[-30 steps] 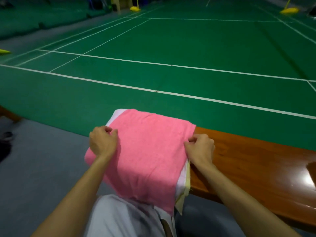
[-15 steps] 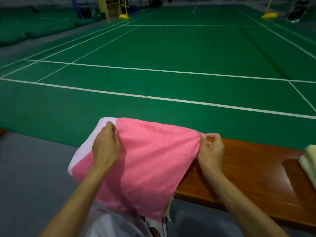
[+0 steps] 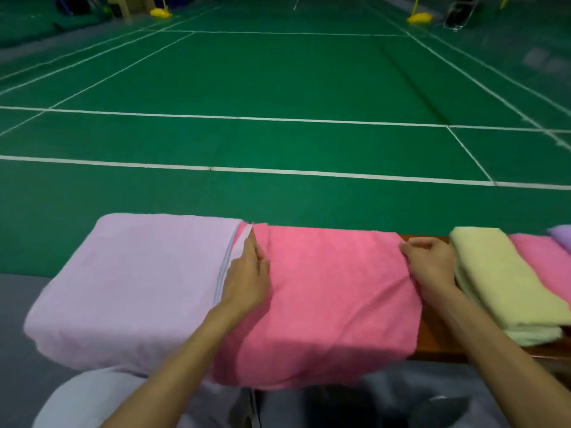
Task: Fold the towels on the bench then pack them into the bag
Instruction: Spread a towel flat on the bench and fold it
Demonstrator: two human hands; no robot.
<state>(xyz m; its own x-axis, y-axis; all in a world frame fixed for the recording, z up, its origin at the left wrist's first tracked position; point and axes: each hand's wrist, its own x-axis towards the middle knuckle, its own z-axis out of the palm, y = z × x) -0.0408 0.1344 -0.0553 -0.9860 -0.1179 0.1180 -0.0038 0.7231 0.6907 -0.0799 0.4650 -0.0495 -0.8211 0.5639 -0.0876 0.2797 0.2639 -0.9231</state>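
Note:
A pink towel (image 3: 327,291) lies spread across the wooden bench (image 3: 432,338), its near edge hanging over toward my lap. My left hand (image 3: 247,279) pinches the towel's left edge near the far corner, fingers pointing forward. At the towel's right edge my right hand (image 3: 429,264) grips the cloth with curled fingers. A lilac towel (image 3: 133,282) lies flat to the left, touching the pink one. No bag is in view.
On the bench to the right lie a folded pale-yellow towel (image 3: 506,288), a folded pink towel (image 3: 543,261) and a purple one (image 3: 560,236) at the frame edge. Beyond the bench stretches a green court floor (image 3: 278,143). Grey floor lies at the left.
Both hands lifted the pink towel off the stack, carried it right and laid it on the bench. The lilac towel underneath is now uncovered. The view swung right.

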